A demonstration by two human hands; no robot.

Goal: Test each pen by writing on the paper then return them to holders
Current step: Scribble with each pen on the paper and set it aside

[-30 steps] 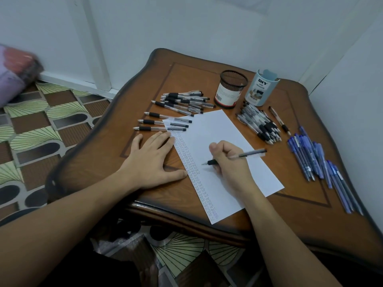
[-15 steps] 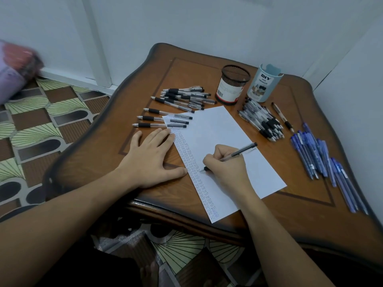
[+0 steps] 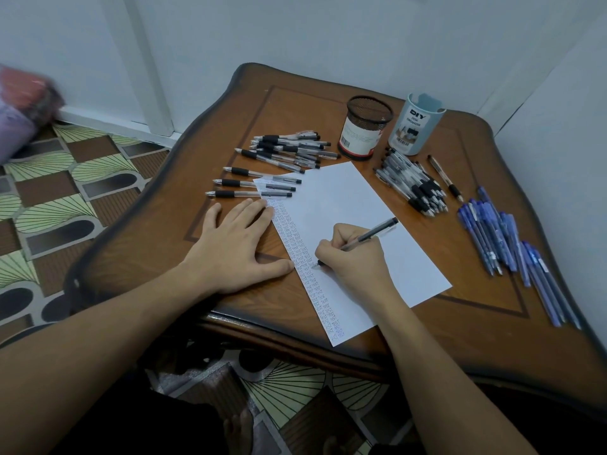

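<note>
A white sheet of paper (image 3: pixel 348 205) lies on the wooden table (image 3: pixel 230 126), with a column of small written marks along its left edge. My right hand (image 3: pixel 354 257) grips a black pen (image 3: pixel 371 236), its tip touching the paper beside the marks. My left hand (image 3: pixel 233 244) rests flat on the table, fingertips at the paper's left edge. Two holders stand at the back: a black mesh holder (image 3: pixel 364 126) and a light blue holder (image 3: pixel 415 124).
Black-grip pens lie in a pile (image 3: pixel 289 151) behind my left hand, three more in a row (image 3: pixel 253 183). Another pile of black pens (image 3: pixel 414 182) and a spread of blue pens (image 3: pixel 502 244) lie on the right. Walls close in behind and right.
My right hand has lowered the pen from above the sheet and moved left, bringing its tip down onto the paper by the written column. My left hand has stayed flat.
</note>
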